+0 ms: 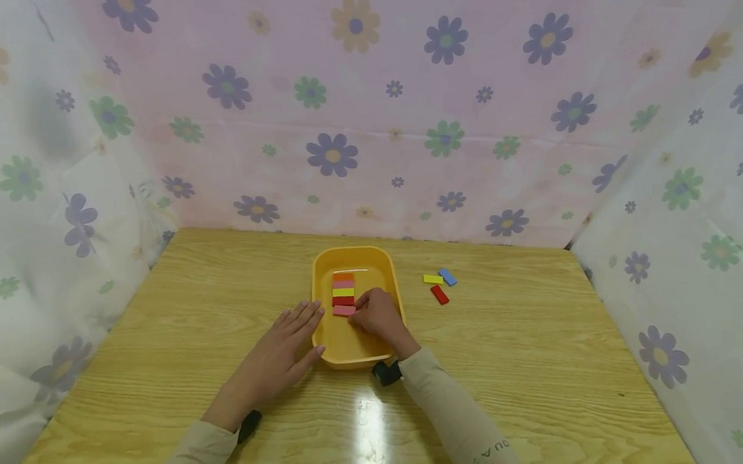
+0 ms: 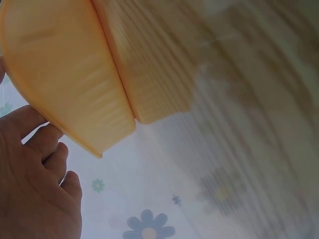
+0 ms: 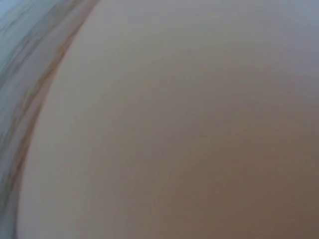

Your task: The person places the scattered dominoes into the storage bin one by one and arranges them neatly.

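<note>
A yellow plastic tray [image 1: 358,342] stands on the wooden table. Inside, along its left part, a row of flat blocks lies side by side: orange [image 1: 344,277], pink, yellow [image 1: 344,292] and red [image 1: 343,301]. At the near end of that row, my right hand [image 1: 378,314] pinches a pink block [image 1: 344,311] at its right end. My left hand [image 1: 282,356], fingers stretched out, touches the tray's left rim; the left wrist view shows its fingertips against the tray wall [image 2: 75,94]. A blurred close surface fills most of the right wrist view and hides the fingers there.
To the right of the tray lie three loose blocks: yellow [image 1: 432,279], blue [image 1: 447,277] and red [image 1: 440,294]. Flower-printed sheets [image 1: 383,108] enclose the table [image 1: 514,377] at the back and both sides.
</note>
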`<state>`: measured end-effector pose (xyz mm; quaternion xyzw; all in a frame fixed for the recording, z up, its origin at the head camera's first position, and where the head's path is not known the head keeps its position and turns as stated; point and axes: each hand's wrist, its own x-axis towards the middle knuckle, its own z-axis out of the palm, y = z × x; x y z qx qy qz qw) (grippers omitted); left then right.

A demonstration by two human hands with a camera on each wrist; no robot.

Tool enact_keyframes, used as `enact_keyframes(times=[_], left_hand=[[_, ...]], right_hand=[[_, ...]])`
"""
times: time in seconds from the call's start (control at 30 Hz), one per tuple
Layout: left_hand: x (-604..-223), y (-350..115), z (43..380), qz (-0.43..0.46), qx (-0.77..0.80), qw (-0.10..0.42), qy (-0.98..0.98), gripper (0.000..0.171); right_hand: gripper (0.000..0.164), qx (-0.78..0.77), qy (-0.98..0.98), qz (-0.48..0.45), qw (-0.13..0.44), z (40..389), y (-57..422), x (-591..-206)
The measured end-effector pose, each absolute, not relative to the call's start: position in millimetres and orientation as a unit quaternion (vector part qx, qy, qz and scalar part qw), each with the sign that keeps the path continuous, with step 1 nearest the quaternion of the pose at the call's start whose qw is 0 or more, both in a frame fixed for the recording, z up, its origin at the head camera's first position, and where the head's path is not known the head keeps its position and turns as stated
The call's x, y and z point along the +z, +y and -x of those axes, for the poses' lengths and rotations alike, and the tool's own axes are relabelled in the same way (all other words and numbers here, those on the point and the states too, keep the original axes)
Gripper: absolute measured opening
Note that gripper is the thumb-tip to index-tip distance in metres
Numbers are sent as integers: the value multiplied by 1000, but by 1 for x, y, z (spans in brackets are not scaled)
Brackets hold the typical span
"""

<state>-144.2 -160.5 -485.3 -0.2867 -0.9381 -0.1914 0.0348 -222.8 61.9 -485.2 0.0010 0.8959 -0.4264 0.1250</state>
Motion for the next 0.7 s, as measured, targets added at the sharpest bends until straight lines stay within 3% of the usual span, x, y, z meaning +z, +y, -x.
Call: enact_keyframes(times=[0.7], left_hand=[[-484,-161,144,282,-203,27,-937,67]], right_hand=[[23,-399,912,16,93,223,61,-486]])
